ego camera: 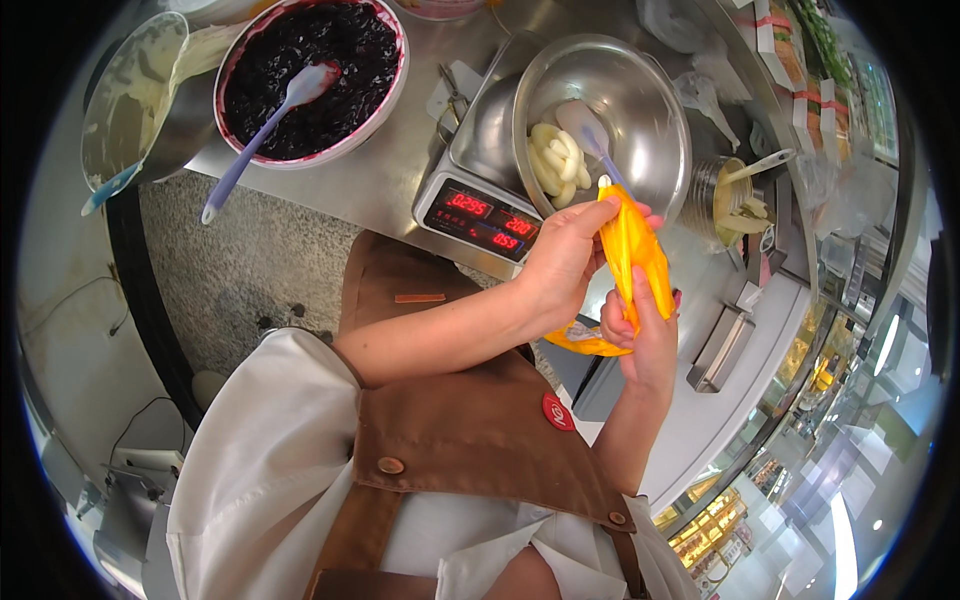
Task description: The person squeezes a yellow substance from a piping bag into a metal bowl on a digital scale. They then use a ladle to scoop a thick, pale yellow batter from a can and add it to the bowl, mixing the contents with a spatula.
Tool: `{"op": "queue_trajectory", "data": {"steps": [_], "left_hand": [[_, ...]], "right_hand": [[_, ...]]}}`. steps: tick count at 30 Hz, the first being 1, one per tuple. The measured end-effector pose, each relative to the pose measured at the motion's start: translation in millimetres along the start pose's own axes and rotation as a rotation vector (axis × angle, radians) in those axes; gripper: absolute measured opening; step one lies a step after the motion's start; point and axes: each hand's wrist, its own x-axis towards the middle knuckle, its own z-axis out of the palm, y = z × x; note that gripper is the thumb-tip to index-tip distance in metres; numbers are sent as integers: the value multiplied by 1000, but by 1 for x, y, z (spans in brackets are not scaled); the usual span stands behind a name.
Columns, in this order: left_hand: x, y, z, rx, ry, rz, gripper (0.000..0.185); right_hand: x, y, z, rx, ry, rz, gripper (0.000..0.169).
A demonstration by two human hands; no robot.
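A yellow piping bag (630,244) is held in both hands over the near rim of a stainless steel mixing bowl (649,105). My left hand (566,259) pinches it close to the tip, where a little white cream shows. Lower down, my right hand (643,326) is wrapped around the bag, whose loose tail hangs below the fingers. Inside the bowl lie piped ropes of pale cream (559,161), beside a silicone spatula (585,127) with a purple handle. The bowl rests on a digital scale (480,217) with a lit red display.
Left of the scale stands a white tub (315,161) of dark berry filling with a spatula in it. Further left is a cream-smeared mixing bowl (180,127). Scissors (453,94) lie behind the scale. A container (709,199) with utensils stands at right.
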Motion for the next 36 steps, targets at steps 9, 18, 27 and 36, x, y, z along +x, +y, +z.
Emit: {"op": "queue_trajectory", "data": {"steps": [9, 18, 27, 36], "left_hand": [[6, 1, -3, -129, 62, -76, 34], [-12, -17, -12, 0, -11, -38, 38], [-22, -23, -22, 71, -62, -85, 39], [-24, -24, -21, 131, -29, -125, 44]], "right_hand": [[9, 4, 4, -52, 27, 3, 26], [42, -18, 0, -21, -22, 92, 22], [58, -26, -14, -63, -22, 251, 27], [52, -27, -21, -81, 34, 246, 31]]}}
